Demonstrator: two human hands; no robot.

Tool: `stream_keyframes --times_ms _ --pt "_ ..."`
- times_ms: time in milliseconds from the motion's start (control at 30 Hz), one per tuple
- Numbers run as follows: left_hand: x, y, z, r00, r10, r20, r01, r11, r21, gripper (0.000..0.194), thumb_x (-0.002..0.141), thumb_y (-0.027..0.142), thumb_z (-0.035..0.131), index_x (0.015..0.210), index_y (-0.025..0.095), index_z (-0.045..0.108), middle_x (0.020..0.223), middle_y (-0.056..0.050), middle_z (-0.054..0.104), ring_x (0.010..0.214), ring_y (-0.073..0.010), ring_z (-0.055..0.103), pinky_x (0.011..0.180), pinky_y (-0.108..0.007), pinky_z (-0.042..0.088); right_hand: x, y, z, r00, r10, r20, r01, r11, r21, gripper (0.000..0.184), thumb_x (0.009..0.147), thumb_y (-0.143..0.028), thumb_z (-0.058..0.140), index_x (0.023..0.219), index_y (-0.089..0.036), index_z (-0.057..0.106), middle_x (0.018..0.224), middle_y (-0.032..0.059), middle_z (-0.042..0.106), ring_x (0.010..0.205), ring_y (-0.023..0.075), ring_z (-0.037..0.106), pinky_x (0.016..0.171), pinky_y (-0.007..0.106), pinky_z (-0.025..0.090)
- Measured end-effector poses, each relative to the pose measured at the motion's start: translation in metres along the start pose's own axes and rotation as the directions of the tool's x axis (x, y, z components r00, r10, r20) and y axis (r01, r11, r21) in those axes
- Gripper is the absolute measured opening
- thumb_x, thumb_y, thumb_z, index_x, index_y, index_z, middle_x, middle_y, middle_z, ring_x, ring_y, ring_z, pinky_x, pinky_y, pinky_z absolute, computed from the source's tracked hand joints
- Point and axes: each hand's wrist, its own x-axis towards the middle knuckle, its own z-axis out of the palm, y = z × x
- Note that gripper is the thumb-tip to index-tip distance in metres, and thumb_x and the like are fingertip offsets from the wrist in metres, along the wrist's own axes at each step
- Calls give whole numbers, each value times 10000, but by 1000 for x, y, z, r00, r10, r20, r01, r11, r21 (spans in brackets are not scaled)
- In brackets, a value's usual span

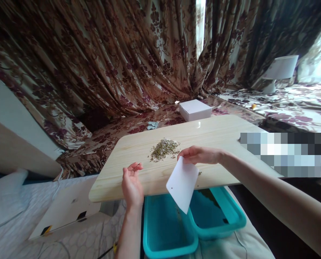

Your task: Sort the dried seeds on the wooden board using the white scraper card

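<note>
My right hand (pixel 194 154) grips the top edge of a white card (pixel 183 183), which hangs tilted over the table's near edge, above two teal tubs. A dark speck shows on the card. My left hand (pixel 132 183) is turned palm up at the near edge, its fingers loosely bent and the thumb apart, with nothing visible in it. Between and beyond my hands, a loose heap of small yellow-green and pale bits (pixel 164 149) lies on the light wooden table (pixel 217 133). A few stray bits sit by the card.
Below the table's near edge are a left teal tub (pixel 170 248) and a right teal tub (pixel 230 230) with dark greenish matter inside. A white box (pixel 195 109) stands behind the table. A large flat carton (pixel 66 207) lies at left; a lamp (pixel 281 68) stands far right.
</note>
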Motion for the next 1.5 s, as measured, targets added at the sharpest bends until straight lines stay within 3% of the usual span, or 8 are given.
stream_keyframes --times_ms 133,233,333,633,833,1100,1333,1500 --pt "-1 1 4 1000 -3 19 2 997 74 375 821 520 550 834 160 653 693 -12 647 857 -176 632 989 -387 401 -20 2 -6 955 -113 -274 122 992 14 451 653 -496 762 938 -157 675 835 20 679 743 140 591 657 255 446" --pt "-3 0 8 994 -8 106 -10 986 166 371 822 511 556 852 157 660 704 -17 656 840 -180 633 960 -385 427 -38 13 -17 822 -118 -557 131 991 -17 504 586 -527 791 917 -163 683 836 32 681 739 158 592 654 277 454" --pt "-5 -4 8 987 20 162 -67 954 291 372 842 504 536 874 161 674 729 -22 670 848 -182 635 952 -373 437 -54 27 -25 721 -73 -689 92 996 -9 514 546 -543 808 890 -175 706 859 42 688 753 169 598 663 287 469" --pt "-5 -8 2 981 81 179 -143 917 372 356 861 494 513 872 176 674 749 -24 673 863 -184 632 947 -369 454 -88 35 -6 710 47 -703 11 997 78 480 499 -514 847 846 -193 760 808 43 714 713 176 619 604 273 497" --pt "-4 -10 2 978 98 185 -166 903 395 390 860 523 495 841 175 672 760 -37 669 890 -200 636 948 -378 456 -86 25 -15 523 -53 -851 243 966 89 379 538 -464 831 821 -231 734 894 47 740 809 224 673 697 329 560" --pt "-3 -13 0 977 94 193 -160 918 362 397 847 534 523 837 170 680 769 -46 675 873 -198 629 945 -373 455 -47 34 -14 478 -233 -847 142 972 -187 341 676 -544 712 843 -248 680 896 74 746 857 273 683 715 380 559" --pt "-5 -12 1 976 93 197 -160 919 361 393 851 531 524 840 170 679 766 -43 674 886 -194 625 948 -359 450 -32 31 -14 461 -285 -840 84 957 -278 349 727 -560 642 790 -217 621 798 63 722 749 217 652 598 299 511" --pt "-6 -11 2 977 93 190 -158 918 363 394 843 535 533 835 168 676 760 -41 675 884 -191 630 938 -350 455 -30 29 -12 493 -288 -821 98 956 -276 344 724 -539 641 766 -199 613 760 52 701 684 183 620 569 273 471"
